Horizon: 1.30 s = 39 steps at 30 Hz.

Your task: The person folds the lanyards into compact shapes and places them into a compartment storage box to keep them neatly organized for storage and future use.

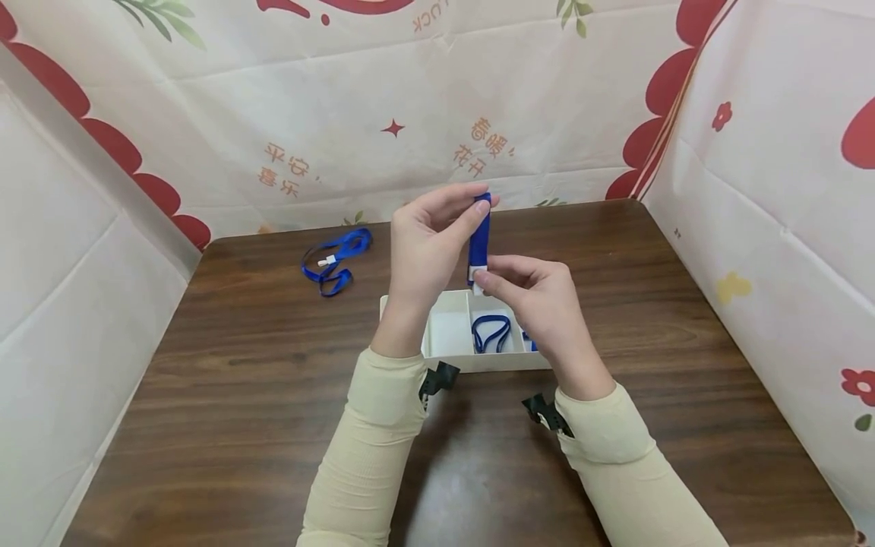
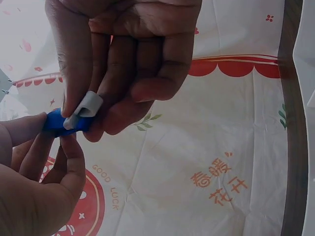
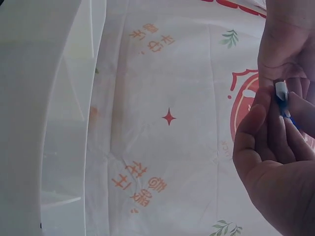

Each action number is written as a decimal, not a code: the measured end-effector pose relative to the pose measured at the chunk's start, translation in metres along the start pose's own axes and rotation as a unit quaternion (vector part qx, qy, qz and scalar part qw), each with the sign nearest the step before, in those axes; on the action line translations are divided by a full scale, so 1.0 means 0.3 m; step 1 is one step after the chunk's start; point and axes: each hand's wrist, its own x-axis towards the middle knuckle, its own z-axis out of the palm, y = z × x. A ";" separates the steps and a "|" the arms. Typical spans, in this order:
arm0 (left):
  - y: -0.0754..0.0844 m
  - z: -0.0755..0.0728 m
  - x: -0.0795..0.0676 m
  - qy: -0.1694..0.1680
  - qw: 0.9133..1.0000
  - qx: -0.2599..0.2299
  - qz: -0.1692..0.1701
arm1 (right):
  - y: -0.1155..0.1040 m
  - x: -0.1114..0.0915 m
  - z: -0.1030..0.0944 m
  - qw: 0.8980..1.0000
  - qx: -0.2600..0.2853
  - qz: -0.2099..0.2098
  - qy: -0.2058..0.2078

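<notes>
A folded blue lanyard point(image 1: 480, 241) hangs upright between both hands above a white box. My left hand point(image 1: 432, 239) pinches its upper end between thumb and fingers. Lower down, my right hand point(image 1: 541, 292) pinches the end with the white clip point(image 1: 477, 286), thumb against the clip. Close up in the left wrist view, the white clip point(image 2: 91, 104) shows a hollow end beside the blue strap point(image 2: 55, 121). Fingers hide much of the strap in the right wrist view, where a bit of the clip point(image 3: 281, 90) shows.
The divided white box point(image 1: 492, 363) stands on the brown table point(image 1: 239, 410) beneath the hands. A looped blue cord point(image 1: 492, 334) lies in one compartment, with more blue partly hidden to its right. Another blue lanyard point(image 1: 352, 243) with a white clip lies back left. Printed cloth hangs around the table.
</notes>
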 end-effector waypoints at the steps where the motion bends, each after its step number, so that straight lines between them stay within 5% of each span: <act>1: 0.000 0.000 -0.001 0.000 1.000 0.002 -0.001 | -0.001 -0.002 0.000 1.000 0.002 0.003 -0.001; 11: 0.001 0.003 -0.006 -0.004 1.000 -0.016 0.000 | 0.002 -0.003 0.001 0.999 0.027 -0.013 0.014; 15: -0.009 0.012 -0.017 0.006 0.997 -0.078 -0.011 | 0.008 -0.004 0.011 0.999 0.024 -0.018 0.019; 18: -0.016 0.026 -0.020 0.021 0.984 -0.175 -0.029 | 0.010 -0.002 0.024 0.999 0.030 -0.027 0.023; 22: -0.019 0.049 -0.021 0.038 0.954 -0.291 -0.059 | 0.006 -0.002 0.042 0.997 0.042 -0.042 0.040; 25: -0.021 0.061 -0.026 0.048 0.938 -0.333 -0.079 | 0.008 -0.005 0.054 0.997 0.038 -0.043 0.052; 29: -0.023 0.066 -0.026 0.061 0.930 -0.352 -0.085 | 0.016 -0.004 0.068 0.996 0.032 -0.054 0.060; 34: -0.017 0.060 -0.017 0.060 0.942 -0.324 -0.067 | 0.017 -0.003 0.076 0.995 0.030 -0.072 0.068; 39: -0.002 0.024 -0.013 0.036 0.980 -0.193 -0.026 | 0.009 -0.012 0.062 0.995 0.017 -0.075 0.069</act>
